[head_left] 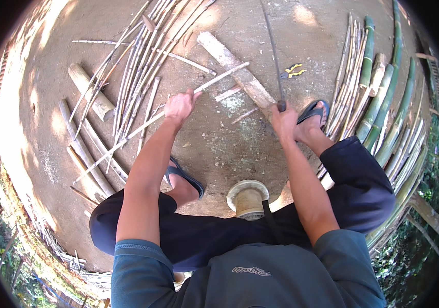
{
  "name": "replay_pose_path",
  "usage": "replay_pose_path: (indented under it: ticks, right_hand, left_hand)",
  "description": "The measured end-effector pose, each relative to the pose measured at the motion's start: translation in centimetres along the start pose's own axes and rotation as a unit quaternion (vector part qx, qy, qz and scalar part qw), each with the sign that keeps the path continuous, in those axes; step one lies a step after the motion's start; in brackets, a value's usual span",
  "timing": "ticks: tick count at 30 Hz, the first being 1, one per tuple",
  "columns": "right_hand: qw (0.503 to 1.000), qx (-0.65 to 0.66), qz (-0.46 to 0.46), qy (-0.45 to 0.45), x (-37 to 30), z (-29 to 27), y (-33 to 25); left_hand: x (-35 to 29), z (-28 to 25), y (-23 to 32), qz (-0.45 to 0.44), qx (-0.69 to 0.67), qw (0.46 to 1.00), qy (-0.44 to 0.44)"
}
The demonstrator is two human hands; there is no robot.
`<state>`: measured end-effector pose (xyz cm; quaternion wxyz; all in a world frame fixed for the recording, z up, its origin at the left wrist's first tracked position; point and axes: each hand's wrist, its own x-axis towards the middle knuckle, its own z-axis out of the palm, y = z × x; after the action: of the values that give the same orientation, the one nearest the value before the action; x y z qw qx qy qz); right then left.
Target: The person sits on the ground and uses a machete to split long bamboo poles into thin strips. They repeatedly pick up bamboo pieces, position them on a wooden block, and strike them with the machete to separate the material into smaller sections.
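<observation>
My left hand is closed round a long pale bamboo stick, which slants from lower left to upper right. The stick's far end crosses over a weathered length of wood on the ground; whether it touches the wood I cannot tell. In my right hand is the dark handle of a machete, its long narrow blade seen nearly edge-on and pointing away from me. The blade stands apart from the stick. Just right of it lies a yellow-handled cutter or pliers.
A loose heap of thin sticks lies far left, beside a thick bamboo piece. Green bamboo poles and a bundle of thin sticks are at right. A flanged spool stands between my legs; sandalled feet flank the work.
</observation>
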<state>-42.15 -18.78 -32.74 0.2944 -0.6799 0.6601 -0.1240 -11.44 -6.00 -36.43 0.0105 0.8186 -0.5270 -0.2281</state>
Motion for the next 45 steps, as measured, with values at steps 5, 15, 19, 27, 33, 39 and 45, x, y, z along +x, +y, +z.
replay_pose_path:
  ticks: [5,15,19,27,33,39,45]
  right_hand:
    - [0.997,0.055,0.046,-0.017,-6.6,0.7,-0.8]
    - [0.986,0.138,-0.09,0.031,-3.4,-2.7,-11.4]
    - [0.827,0.457,-0.292,0.146,-1.0,-6.4,-20.4]
    - [0.995,-0.072,-0.023,-0.067,-1.5,7.7,1.3]
    - [0.9,0.183,0.214,-0.332,1.8,2.9,-3.5]
    - [0.972,0.025,0.08,-0.218,-1.0,5.6,-2.4]
    - [0.971,0.073,-0.046,-0.221,-5.1,9.6,1.2]
  left_hand:
    - [0.4,-1.2,-0.6,0.01,0.002,0.999,-0.045]
    - [1.0,-0.7,-0.8,0.037,0.021,0.997,-0.06]
    - [-0.2,-2.2,-0.9,0.014,-0.001,0.996,-0.094]
    - [2.2,-3.5,0.8,0.022,0.007,0.995,-0.097]
    - [0.6,-2.4,-3.3,0.0,-0.079,0.989,-0.127]
    - [-2.3,-3.0,-6.4,-0.017,-0.008,0.997,-0.07]
    - [-5.6,2.2,-10.9,-0.168,-0.085,0.982,0.024]
